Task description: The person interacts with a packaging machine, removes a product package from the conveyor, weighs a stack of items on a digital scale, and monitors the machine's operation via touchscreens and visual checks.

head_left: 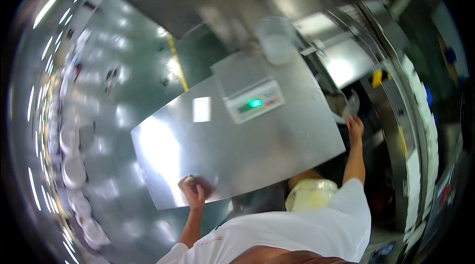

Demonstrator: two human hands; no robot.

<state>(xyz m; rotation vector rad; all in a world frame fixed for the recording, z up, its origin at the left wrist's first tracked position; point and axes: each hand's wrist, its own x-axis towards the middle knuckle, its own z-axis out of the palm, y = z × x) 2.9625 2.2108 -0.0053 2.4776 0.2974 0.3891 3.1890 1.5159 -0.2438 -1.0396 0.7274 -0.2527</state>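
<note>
My left hand [192, 191] is at the near left edge of a shiny metal table [247, 155], its fingers curled in. A dark, blurred patch lies beside it; whether the hand holds anything is hidden. Past the table's right edge, my right hand [355, 126] reaches out, pinching a clear, crinkled plastic piece [353, 105], seemingly a bag. That piece is over a pale liner or bag [337, 104] beside the table. On the table stands a white digital scale [254, 102] with a lit green display and a flat metal pan [241, 73].
A white card [201, 110] lies left of the scale. Behind the scale stands a translucent plastic container [277, 41]. Metal machinery [346, 61] runs along the right. A pale yellow, plastic-wrapped bundle [310, 195] is against my body. White rounded sacks or tubs [74, 171] line the left.
</note>
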